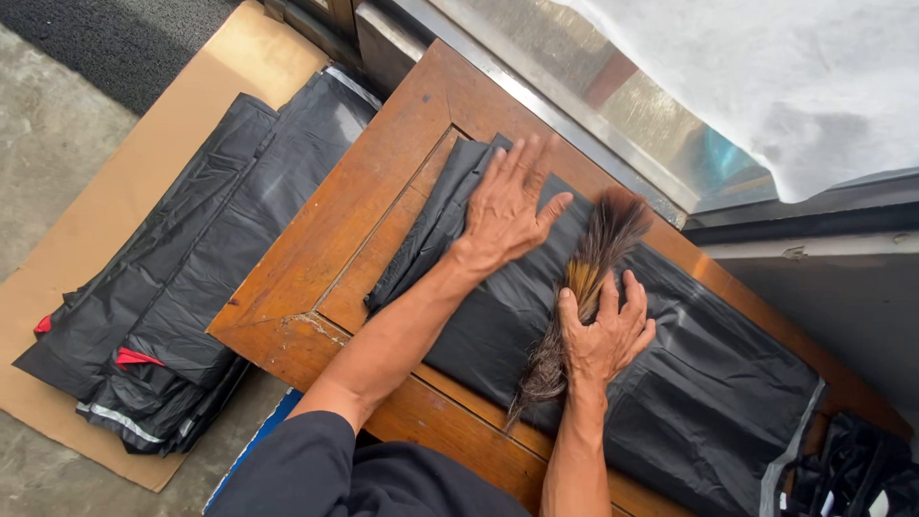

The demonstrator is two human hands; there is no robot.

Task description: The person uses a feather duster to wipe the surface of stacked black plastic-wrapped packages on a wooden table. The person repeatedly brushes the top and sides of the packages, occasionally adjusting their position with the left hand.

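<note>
Left hand (504,213) lay flat, fingers spread, pressing the black plastic bag (593,354) on the wooden table (335,230). Right hand (605,335) gripped a feather brush (584,278) lying along the bag. 1 stack of folded black bags (191,278) rested on cardboard (57,287) beside the table.

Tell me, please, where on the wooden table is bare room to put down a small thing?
Bare wood shows on the wooden table, between its near-left edge and the black plastic sheet. The middle is crowded: left hand flat on the sheet, right hand on the feather duster.
</note>
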